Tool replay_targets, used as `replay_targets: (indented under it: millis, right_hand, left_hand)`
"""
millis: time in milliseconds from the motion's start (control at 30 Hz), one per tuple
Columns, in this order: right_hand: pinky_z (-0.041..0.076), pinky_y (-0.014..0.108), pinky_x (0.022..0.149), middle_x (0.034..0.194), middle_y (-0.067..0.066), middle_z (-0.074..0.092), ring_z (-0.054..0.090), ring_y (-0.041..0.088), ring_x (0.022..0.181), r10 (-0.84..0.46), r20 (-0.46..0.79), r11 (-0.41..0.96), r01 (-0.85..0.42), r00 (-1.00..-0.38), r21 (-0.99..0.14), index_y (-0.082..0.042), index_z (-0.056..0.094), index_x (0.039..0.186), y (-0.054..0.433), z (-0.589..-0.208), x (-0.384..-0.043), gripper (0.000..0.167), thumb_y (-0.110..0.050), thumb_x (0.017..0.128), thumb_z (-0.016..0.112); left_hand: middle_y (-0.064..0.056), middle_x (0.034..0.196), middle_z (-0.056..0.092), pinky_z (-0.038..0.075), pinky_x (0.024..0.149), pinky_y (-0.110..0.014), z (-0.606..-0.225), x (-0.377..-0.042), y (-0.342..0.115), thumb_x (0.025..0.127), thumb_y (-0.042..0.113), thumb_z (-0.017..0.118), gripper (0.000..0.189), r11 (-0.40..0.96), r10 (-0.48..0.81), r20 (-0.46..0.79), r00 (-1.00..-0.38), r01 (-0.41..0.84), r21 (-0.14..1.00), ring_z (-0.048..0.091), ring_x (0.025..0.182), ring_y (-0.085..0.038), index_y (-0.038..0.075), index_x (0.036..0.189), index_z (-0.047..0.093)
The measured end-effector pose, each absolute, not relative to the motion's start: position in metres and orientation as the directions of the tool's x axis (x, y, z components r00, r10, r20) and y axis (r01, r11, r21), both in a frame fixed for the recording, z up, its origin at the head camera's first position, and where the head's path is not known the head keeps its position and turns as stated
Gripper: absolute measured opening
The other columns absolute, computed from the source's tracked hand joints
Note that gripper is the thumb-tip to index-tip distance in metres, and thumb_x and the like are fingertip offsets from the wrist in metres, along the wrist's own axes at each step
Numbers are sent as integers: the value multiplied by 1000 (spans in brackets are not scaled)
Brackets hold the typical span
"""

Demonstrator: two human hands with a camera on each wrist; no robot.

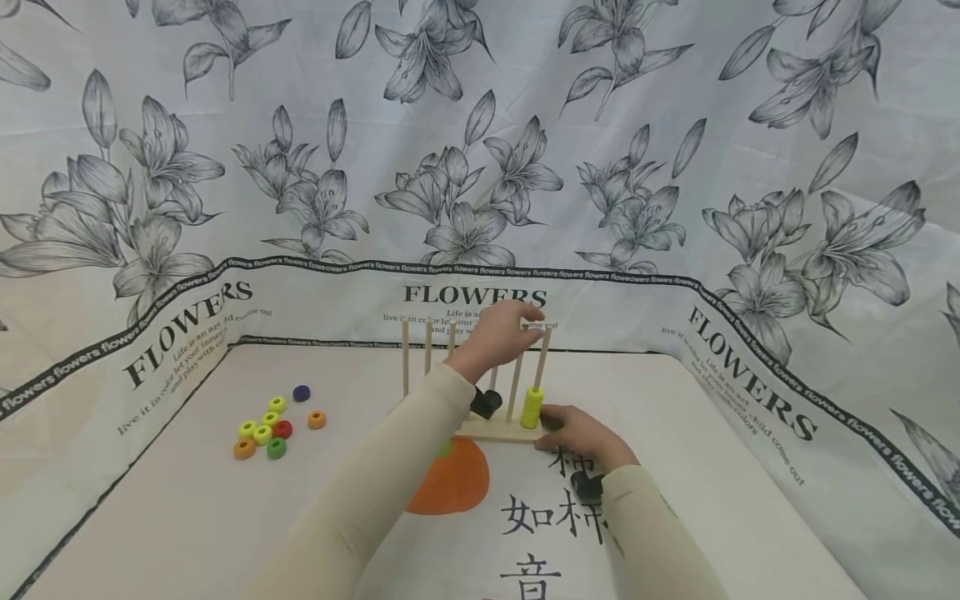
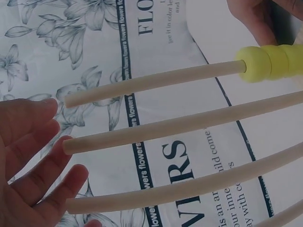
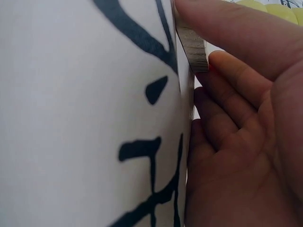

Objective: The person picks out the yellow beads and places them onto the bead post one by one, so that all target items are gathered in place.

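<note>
A wooden peg rack (image 1: 487,430) with several upright pegs stands on the table. Yellow beads (image 1: 532,408) are stacked low on its rightmost peg (image 2: 156,85). My left hand (image 1: 498,333) is up at the peg tops, its fingers loosely spread with no bead among them. In the left wrist view, its fingertips (image 2: 71,146) lie close beside the bare peg tips; whether they touch is hard to tell. At the base's right end (image 3: 195,52), my right hand (image 1: 581,435) grips the wood between thumb and fingers. The left forearm hides part of the rack.
Loose beads lie at the table's left: several yellow ones (image 1: 262,433), a red bead (image 1: 282,428), a blue bead (image 1: 302,392), a green bead (image 1: 277,448) and orange ones (image 1: 317,419). An orange print (image 1: 450,483) and black characters mark the tabletop. Flowered cloth (image 1: 465,183) hangs behind.
</note>
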State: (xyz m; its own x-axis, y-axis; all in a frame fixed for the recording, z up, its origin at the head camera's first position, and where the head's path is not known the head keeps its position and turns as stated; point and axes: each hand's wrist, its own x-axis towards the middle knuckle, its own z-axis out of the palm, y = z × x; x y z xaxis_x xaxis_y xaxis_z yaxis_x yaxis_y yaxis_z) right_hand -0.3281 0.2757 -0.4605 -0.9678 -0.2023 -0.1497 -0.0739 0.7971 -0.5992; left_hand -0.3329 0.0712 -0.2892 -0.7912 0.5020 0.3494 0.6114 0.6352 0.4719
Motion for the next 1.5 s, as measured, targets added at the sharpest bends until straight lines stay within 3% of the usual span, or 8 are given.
replay_targets:
  millis: [633, 1500]
  right_hand:
    - [23, 61, 115, 149, 7, 46, 36, 35, 141, -220, -137, 806, -101, -966, -584, -22, 49, 143, 277, -461, -329, 75, -39, 76, 78]
    - [22, 62, 115, 151, 8, 44, 33, 37, 142, -203, -153, 797, -73, -967, -600, -19, 47, 144, 273, -461, -329, 79, -43, 75, 78]
  left_hand:
    - [-3, 125, 66, 44, 106, -42, -279, -330, 29, 96, 26, 60, 30, 683, 446, 425, -787, 607, 407, 57, 122, -23, 14, 123, 66]
    - [-11, 128, 63, 41, 108, -50, -298, -315, -99, 96, 30, 59, 34, 762, 244, 446, -861, 454, 462, 52, 127, -31, 9, 122, 65]
